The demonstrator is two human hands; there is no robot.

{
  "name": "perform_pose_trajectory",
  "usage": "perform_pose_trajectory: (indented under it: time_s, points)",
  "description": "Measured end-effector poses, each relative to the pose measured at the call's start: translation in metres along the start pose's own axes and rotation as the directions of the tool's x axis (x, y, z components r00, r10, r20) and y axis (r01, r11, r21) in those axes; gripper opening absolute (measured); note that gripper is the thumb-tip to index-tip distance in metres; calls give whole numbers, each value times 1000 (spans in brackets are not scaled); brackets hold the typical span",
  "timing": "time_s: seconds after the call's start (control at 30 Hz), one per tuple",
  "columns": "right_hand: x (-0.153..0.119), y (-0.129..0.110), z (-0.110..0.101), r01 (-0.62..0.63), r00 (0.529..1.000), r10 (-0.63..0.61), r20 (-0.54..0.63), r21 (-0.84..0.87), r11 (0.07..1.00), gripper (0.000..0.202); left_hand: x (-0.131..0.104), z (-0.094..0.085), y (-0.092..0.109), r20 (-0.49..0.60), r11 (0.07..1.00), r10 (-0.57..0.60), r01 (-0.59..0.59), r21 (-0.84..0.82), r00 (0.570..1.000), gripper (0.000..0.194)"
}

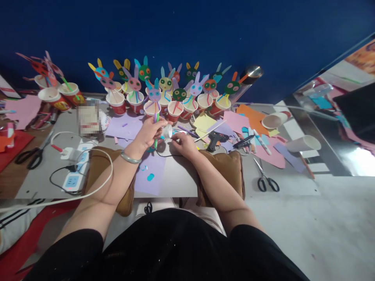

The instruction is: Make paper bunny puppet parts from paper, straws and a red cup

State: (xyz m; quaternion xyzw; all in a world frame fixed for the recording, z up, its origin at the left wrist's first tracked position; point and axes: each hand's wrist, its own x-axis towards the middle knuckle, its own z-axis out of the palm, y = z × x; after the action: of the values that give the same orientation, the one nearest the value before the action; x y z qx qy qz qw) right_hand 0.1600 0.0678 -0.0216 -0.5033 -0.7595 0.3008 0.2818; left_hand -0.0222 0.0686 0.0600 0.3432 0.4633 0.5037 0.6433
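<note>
Here we were, near the middle of the frame: the left hand (149, 133) had its fingers closed around a slim green and purple stem (156, 143), which stood nearly upright, one end poking above the fist and the other below. Just beside those fingertips sat a small white round piece (168, 131); whether they touched it, I couldn't tell from my end. And the right hand (185, 145)! It faced the left across a narrow gap, fingers drawn in close together, but whether it pinched anything I couldn't make out.

I judged the stem light and thin, likely to bend or crease under a hard squeeze, perhaps a bit slippery if smooth. Mid-length, with a soft thumb-and-finger pinch, looked the best hold to me; an end would let it swing.

Across the upper middle, rabbit-eared paper figures (154, 93) rose out of paper cups (115, 102). A dark glue gun (215, 141) lay right of the right hand, lilac paper (150, 183) below the hands, and scissors (266, 182) rested open at the lower right of the tabletop.
</note>
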Motion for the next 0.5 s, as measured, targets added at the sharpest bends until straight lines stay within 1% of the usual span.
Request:
perform_pose_trajectory:
  time_s: [0.1,0.17,0.23,0.33,0.43,0.5]
  points:
    - [0,1,0,24,999,-24,-29,5,1000,16,2,-5,-4,38,1000,6,-5,-25,999,26]
    - [0,1,0,3,999,-2,-49,22,1000,10,3,-7,-5,56,1000,12,-11,-20,998,26]
    - [1,1,0,-26,995,31,-92,59,998,6,4,-10,-4,46,1000,13,-12,-1,999,23]
    - [1,1,-1,-38,972,73,-223,156,987,20,5,-12,-3,13,1000,21,-21,10,1000,21]
    - [0,-2,-3,33,930,65,-361,260,965,27,2,-10,-6,-10,999,28,-27,36,1000,20]
    - [0,-6,-7,110,914,19,-404,293,950,30,-1,-7,-11,-17,994,12,-10,106,1000,17]
